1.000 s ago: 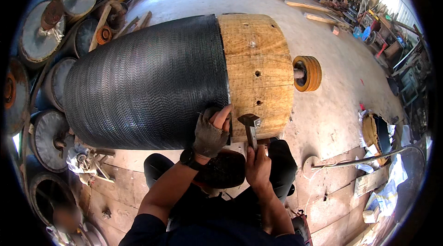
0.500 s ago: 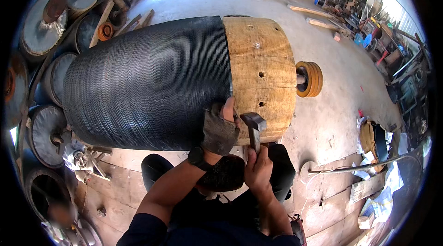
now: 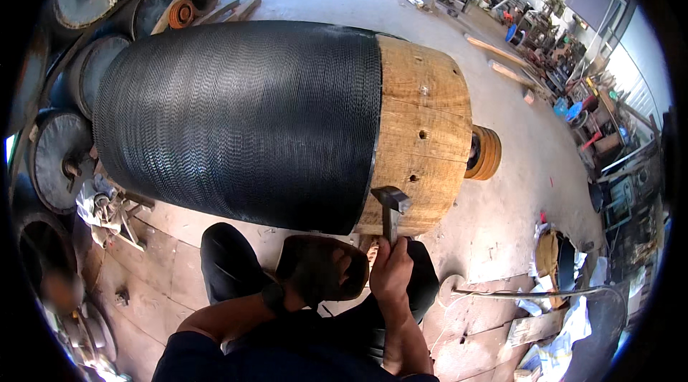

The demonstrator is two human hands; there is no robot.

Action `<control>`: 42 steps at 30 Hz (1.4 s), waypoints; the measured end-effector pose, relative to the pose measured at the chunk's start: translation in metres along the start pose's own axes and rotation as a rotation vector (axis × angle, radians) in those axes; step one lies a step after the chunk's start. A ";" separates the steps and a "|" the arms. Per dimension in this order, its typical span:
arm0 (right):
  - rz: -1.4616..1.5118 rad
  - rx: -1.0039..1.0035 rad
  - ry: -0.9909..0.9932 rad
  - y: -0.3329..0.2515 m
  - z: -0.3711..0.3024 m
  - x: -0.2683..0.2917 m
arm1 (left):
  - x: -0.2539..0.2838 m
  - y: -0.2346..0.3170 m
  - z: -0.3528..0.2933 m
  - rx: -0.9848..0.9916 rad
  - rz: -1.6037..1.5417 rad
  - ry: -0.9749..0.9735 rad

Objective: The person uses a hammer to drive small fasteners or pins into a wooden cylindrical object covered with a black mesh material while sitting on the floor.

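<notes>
In my right hand [image 3: 391, 269] is a hammer [image 3: 390, 217], gripped by its handle with the head up in front of the bare wooden end of a large roller. My left hand [image 3: 319, 278], in a dark glove, is down at a dark, brown-rimmed container [image 3: 288, 251] between my knees. Shadow hides most of its fingers and anything they hold. Black ridged covering [image 3: 236, 124] wraps most of the roller, which lies crosswise before me. The wooden end [image 3: 423, 110] has several small holes.
A yellow-orange grooved pulley [image 3: 487, 154] sits on the roller's right end. Metal drums [image 3: 61, 160] are stacked at left. A bent metal bar [image 3: 530, 294] and plastic bags [image 3: 573, 321] lie at lower right. Wooden beams [image 3: 502, 52] and machinery stand farther back.
My left hand has left the edge of the black covering and come down to the container. My right hand still holds the hammer. The view has shifted slightly.
</notes>
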State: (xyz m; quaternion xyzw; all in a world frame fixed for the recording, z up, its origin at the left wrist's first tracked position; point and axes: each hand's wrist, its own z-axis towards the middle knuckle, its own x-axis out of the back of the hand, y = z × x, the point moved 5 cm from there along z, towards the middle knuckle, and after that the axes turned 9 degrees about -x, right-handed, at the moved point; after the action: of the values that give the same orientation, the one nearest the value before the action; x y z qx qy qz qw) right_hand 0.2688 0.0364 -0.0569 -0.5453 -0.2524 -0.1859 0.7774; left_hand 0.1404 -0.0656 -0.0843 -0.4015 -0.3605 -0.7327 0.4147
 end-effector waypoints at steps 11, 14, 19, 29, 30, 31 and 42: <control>-0.024 -0.088 -0.045 -0.012 -0.010 0.009 | -0.031 0.004 -0.005 0.060 -0.038 -0.071; 0.164 0.089 0.117 -0.023 -0.016 0.025 | -0.033 0.004 -0.005 0.049 -0.049 -0.098; -0.259 -0.089 -0.081 -0.003 0.004 -0.006 | 0.001 0.014 -0.007 0.008 0.019 -0.068; -0.235 0.068 0.040 -0.020 -0.001 0.001 | -0.017 0.010 -0.006 -0.071 0.122 -0.107; -0.174 -0.080 -0.034 -0.006 0.002 -0.006 | -0.014 0.010 -0.006 -0.076 0.141 -0.065; -0.109 -0.053 -0.012 -0.008 0.000 -0.002 | -0.012 0.010 -0.007 -0.078 0.157 -0.020; -0.131 -0.033 -0.025 -0.005 -0.006 -0.006 | -0.029 0.007 -0.011 -0.053 0.074 -0.019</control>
State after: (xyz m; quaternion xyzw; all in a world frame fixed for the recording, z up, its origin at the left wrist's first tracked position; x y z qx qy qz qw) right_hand 0.2622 0.0295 -0.0586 -0.5425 -0.2943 -0.2339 0.7512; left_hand 0.1534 -0.0685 -0.1134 -0.4323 -0.3296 -0.7225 0.4271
